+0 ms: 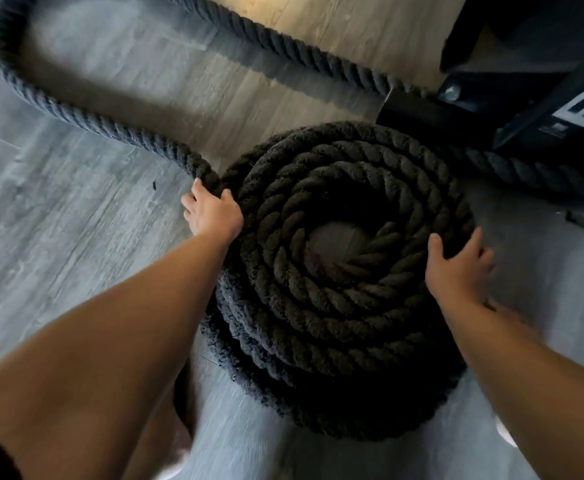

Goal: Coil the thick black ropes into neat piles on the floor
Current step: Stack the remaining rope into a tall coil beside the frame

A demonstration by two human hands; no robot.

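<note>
A black metal frame (512,109) with partial white lettering stood at the upper right, its foot just beside the far edge of the coil (346,271) and lying over the rope where the rope ran beneath it. Nothing else lay on the grey wood-grain floor (58,220) near the work.

One coil was in view, with one loose length of rope (16,77), and two bare hands. Whether the loose length and the piece passing under the frame were the same rope could not be told.

The coil was thick, black and twisted, wound in a flat spiral of several turns stacked in layers, with a small patch of floor showing at its centre. It sat on the floor directly before the person. The loose length left the coil's left side, swept in a wide loop to the upper left and returned toward the frame.

The left hand (212,213) had its fingers closed around the rope where it joined the coil. The right hand (456,268) lay spread flat on the coil's right rim, fingers open, gripping nothing.
</note>
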